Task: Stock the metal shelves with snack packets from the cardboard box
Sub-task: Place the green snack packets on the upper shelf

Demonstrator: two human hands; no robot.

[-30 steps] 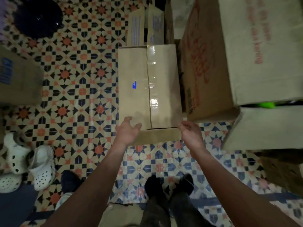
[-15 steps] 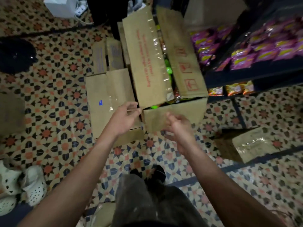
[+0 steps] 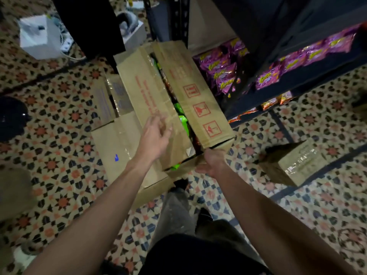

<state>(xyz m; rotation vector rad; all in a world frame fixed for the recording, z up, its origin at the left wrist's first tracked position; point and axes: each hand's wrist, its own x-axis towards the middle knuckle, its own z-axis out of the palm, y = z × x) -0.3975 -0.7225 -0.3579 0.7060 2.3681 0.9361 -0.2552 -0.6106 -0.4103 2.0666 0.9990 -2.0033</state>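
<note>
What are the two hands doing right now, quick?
Left hand: open, above a top flap of the cardboard box.
Right hand: gripping that box's near end flap.

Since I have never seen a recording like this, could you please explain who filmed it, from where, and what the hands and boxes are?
No machine here: a person wears one camera on the head, looking down at their own bare arms. The left hand, fingers relaxed, is over the left top flap of the cardboard box; the right hand is at its near end flap, grip unclear. Green packets show through the gap between the flaps. Around it lie a patterned tile floor, another carton, and metal shelves bearing purple snack packets.
</note>
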